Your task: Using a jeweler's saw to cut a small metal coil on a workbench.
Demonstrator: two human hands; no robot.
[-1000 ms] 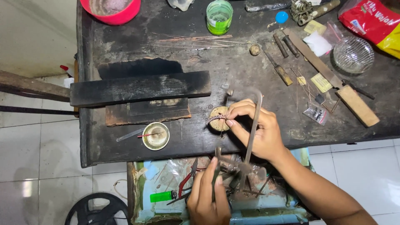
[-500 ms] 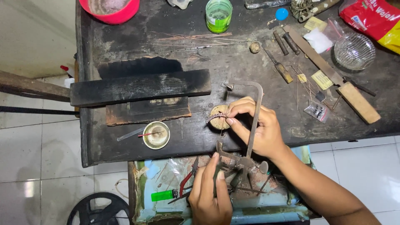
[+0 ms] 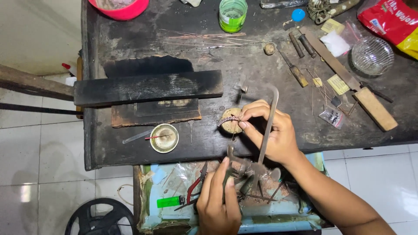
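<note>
The right hand (image 3: 274,135) pinches a beaded bracelet piece (image 3: 229,119) against a small wooden peg (image 3: 232,123) at the counter (image 3: 270,74) edge, steadying it. The left hand (image 3: 220,198), grip closed, holds the saw frame (image 3: 265,130) upright from below.

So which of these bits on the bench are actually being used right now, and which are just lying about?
In use:
- left hand gripping the jeweller's saw
- right hand pinching the beaded chain strip
- round wooden peg under the strip

Lying about:
- green cup
- glass bowl
- large file
- brass dish
- red pliers
- green lighter
- charred block
</note>
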